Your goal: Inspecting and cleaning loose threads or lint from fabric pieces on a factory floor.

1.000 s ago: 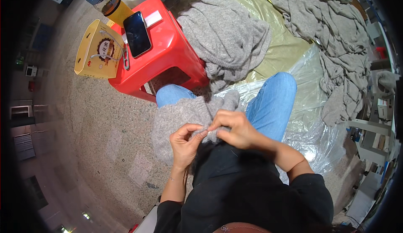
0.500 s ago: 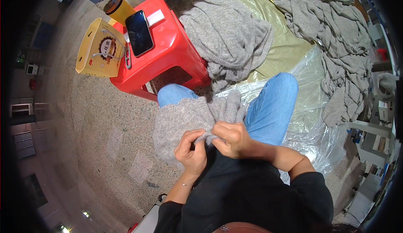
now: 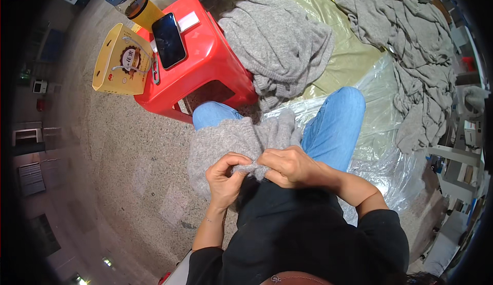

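Observation:
A grey knitted garment (image 3: 226, 140) lies bunched across my lap, draped between my knees. My left hand (image 3: 226, 178) pinches its near edge between thumb and fingers. Close beside it, my right hand (image 3: 285, 166) is closed on the same edge, with the fingers curled under. A short roll of knit shows between the two hands. Whether anything small is held in the right fingers is hidden.
A red plastic stool (image 3: 205, 53) ahead left bears a phone (image 3: 168, 41), a yellow paper bag (image 3: 120, 61), thread snips (image 3: 155, 70) and a bottle (image 3: 141, 10). Grey knits (image 3: 280, 38) are heaped beyond my knees; more knits (image 3: 405, 33) lie right on plastic sheeting (image 3: 380, 84).
My left hand has shifted slightly left and its thumb has straightened along the knit. The hands are a little farther apart, with more of the edge showing between them.

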The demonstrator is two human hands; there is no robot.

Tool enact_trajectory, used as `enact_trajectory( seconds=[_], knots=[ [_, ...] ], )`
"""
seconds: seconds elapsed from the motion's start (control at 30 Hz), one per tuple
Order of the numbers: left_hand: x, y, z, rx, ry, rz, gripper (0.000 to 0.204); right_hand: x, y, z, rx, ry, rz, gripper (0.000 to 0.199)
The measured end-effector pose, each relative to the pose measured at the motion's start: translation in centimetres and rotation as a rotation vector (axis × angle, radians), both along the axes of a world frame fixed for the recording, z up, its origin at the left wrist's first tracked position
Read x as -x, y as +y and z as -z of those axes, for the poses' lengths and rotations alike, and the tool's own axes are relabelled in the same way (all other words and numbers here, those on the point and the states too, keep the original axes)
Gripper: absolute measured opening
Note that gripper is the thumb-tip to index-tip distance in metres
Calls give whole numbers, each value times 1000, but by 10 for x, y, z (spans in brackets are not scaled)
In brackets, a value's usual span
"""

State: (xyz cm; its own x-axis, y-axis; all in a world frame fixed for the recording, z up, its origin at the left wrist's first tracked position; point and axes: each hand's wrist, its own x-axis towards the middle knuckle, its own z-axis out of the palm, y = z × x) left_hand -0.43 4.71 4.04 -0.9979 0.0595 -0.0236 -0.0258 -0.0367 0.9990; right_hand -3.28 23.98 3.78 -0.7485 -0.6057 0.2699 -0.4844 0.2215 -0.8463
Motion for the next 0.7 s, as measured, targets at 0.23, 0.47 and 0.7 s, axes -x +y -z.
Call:
enact_trajectory(
  seconds=[0.23, 0.47, 0.7],
  knots=[
    [0, 2, -2, 172, 86, 8, 10, 7, -1, -1, 89, -203, 6, 13],
    [-15, 25, -1, 386, 351, -225, 15, -13, -19, 2, 149, 9, 323, 14],
    [-12, 19, 11, 281, 304, -232, 17, -5, -11, 10, 13, 132, 208, 19]
  ],
)
